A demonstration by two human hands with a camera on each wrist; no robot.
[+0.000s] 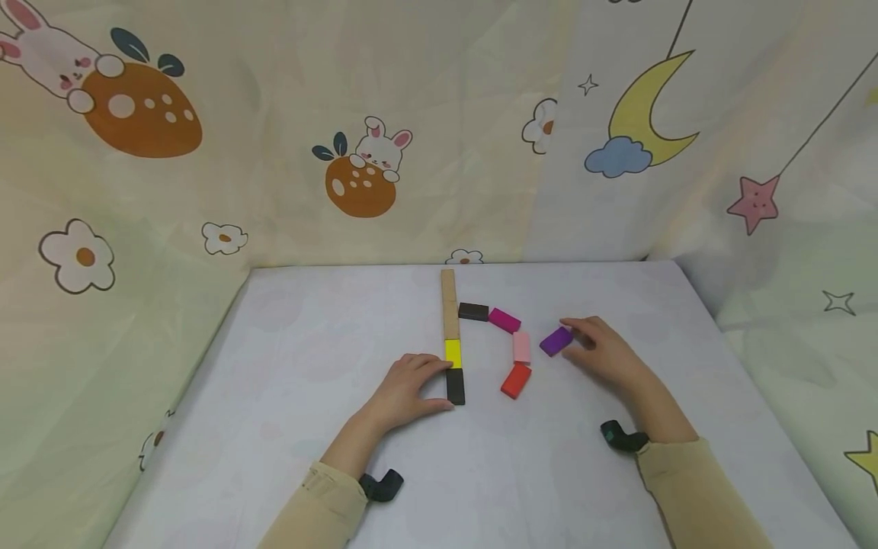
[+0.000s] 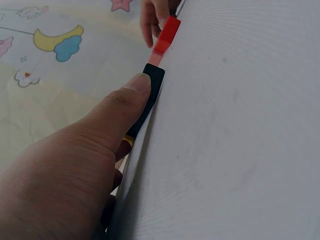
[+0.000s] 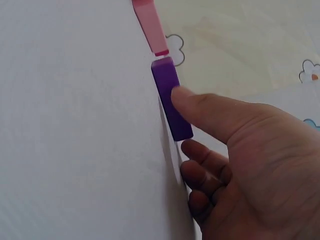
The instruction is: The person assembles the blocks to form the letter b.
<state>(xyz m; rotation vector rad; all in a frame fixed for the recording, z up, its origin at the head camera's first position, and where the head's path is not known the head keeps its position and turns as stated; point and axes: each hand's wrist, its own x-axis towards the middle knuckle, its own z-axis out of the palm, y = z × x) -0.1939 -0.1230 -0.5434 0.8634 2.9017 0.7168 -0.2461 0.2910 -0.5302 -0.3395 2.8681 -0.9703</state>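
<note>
In the head view, my left hand point(image 1: 409, 393) lies at the lower end of a straight column of blocks. Its thumb and forefinger pinch the black block point(image 1: 456, 387) by its ends; the thumb presses it in the left wrist view. Above this block come a yellow block point(image 1: 453, 353) and a wood-coloured strip point(image 1: 449, 305). My right hand point(image 1: 604, 352) holds a purple block point(image 1: 555, 341) between thumb and fingers, low at the white surface. The purple block tilts, apart from the pink block point(image 1: 521, 348) on its left.
A curved row runs from the column: a dark block point(image 1: 473, 311), a magenta block point(image 1: 504, 320), the pink one and a red block point(image 1: 516, 381). All lie on a white tabletop point(image 1: 309, 320). Patterned cloth point(image 1: 466, 114) hangs behind and at both sides.
</note>
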